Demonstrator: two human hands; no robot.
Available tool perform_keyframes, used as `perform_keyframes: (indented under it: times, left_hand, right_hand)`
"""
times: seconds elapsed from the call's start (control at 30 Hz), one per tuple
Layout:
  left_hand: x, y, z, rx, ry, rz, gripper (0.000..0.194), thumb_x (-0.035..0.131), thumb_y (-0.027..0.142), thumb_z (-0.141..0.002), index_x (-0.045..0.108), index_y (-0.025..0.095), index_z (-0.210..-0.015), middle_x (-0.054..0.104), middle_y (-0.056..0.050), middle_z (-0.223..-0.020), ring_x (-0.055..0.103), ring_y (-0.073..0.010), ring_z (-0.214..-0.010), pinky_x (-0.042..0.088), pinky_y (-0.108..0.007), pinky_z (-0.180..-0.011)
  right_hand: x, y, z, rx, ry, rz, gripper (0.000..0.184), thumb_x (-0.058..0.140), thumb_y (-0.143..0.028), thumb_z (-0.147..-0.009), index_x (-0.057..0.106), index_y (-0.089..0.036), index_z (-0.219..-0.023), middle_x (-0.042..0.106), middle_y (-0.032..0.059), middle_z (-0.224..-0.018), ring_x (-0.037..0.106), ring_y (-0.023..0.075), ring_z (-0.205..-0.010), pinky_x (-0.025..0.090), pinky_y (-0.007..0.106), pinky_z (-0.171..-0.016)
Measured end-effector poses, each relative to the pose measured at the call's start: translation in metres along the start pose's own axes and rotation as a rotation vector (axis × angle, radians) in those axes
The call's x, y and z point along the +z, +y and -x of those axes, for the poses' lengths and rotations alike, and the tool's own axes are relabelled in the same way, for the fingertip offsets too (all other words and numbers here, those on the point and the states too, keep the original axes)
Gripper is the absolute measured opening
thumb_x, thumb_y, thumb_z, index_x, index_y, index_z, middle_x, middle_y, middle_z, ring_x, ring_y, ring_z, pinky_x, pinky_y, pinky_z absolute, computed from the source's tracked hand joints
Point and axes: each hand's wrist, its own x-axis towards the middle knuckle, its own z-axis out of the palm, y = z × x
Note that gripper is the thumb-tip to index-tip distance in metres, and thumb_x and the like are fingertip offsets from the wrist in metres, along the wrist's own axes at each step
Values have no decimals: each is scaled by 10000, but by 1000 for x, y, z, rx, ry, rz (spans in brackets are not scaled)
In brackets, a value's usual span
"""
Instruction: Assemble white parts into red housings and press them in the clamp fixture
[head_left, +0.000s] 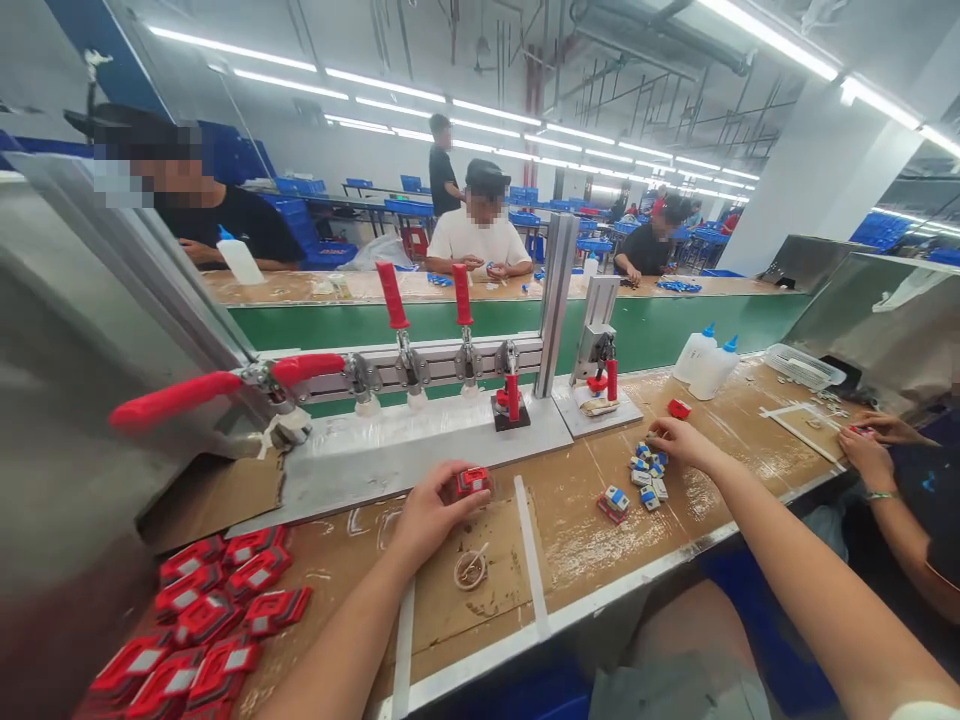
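My left hand [435, 510] is closed around a small red plastic part [472, 482] with a pale patch on its face. It is above the bench, near a small round dish [470, 570] with a thin stick in it. My right hand [681, 442] has its fingertips pinched together at the far edge of a pile of small white blocks [643, 478] with blue and yellow faces. What it pinches is too small to make out. Left of the pile, one such block lies on a red piece [613, 505]. Another red part [679, 409] lies just beyond my right hand.
Several red parts [202, 615] are heaped at the left. A row of red-handled toggle clamps [405, 360] on a metal frame stands behind my left hand, with a single clamp stand [600, 390] beside it. Squeeze bottles [711, 370] stand right. A co-worker's hands [870, 445] work at far right.
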Motion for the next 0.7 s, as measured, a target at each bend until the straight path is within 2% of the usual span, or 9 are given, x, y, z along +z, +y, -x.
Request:
perform_keyframes:
  times: [0.07, 0.13, 0.2, 0.3, 0.4, 0.5, 0.6, 0.7]
  left_hand:
    - [0, 0, 0, -13, -34, 126, 482, 785, 535, -733, 705, 215, -1085, 744, -53, -1063, 687, -255, -971, 556, -387, -903]
    - [1, -2, 1, -52, -73, 246, 514, 801, 500, -745, 663, 218, -1151, 754, -59, -1078, 706, -257, -1002, 559, -397, -934]
    - [3, -4, 1, -66, -77, 332, 516, 831, 450, -735, 628, 218, -1148, 757, -61, -1087, 717, -247, -1007, 558, -391, -946]
    - [6, -7, 2, -38, -61, 410, 458, 869, 385, -695, 628, 200, -1038, 760, -61, -1042, 720, -239, -986, 559, -378, -934]
    - [7, -7, 4, -23, -60, 481, 460, 902, 345, -648, 674, 178, -1012, 762, -61, -988, 719, -236, -945, 564, -375, -916]
    - [6, -4, 5, -25, -68, 584, 543, 936, 319, -602, 711, 171, -1073, 767, -72, -1026, 719, -238, -950, 567, -379, -925]
    - [5, -4, 6, -12, -92, 667, 601, 950, 301, -598, 718, 173, -1137, 768, -76, -1049, 720, -235, -969, 570, -375, -933]
    - [7, -6, 6, -15, -92, 718, 674, 963, 289, -588, 690, 185, -1196, 756, -71, -1075, 725, -231, -974, 577, -371, -926]
  right_hand:
    - [8, -11, 5, -30, 29, -262, 348, 791, -431, -762, 705, -180, -988, 673, 48, -828, 617, 190, -741, 511, 300, -650]
    - [22, -29, 12, -42, -8, -723, 465, 828, -462, -765, 675, -245, -1147, 681, 30, -917, 645, 177, -801, 553, 295, -710]
    - [42, -54, 22, -11, -127, -1152, 482, 879, -405, -749, 678, -290, -1172, 688, 12, -955, 653, 154, -832, 566, 265, -751]
    - [79, -95, 36, 34, -325, -1390, 371, 862, -356, -803, 712, -303, -1138, 690, 4, -967, 630, 117, -805, 549, 195, -699]
    - [115, -128, 47, 4, -427, -1374, 384, 853, -373, -829, 725, -305, -1185, 694, 9, -982, 601, 97, -752, 522, 172, -654]
    - [143, -145, 53, -59, -469, -1228, 445, 847, -432, -830, 733, -273, -1230, 715, 51, -1022, 612, 126, -792, 524, 213, -699]
    - [161, -155, 58, -187, -363, -1035, 403, 835, -473, -826, 768, -271, -1168, 718, 73, -1080, 627, 195, -935, 528, 285, -795]
    - [170, -163, 63, -401, -218, -786, 323, 804, -469, -849, 789, -276, -1107, 691, 69, -1113, 609, 243, -1033, 507, 346, -883]
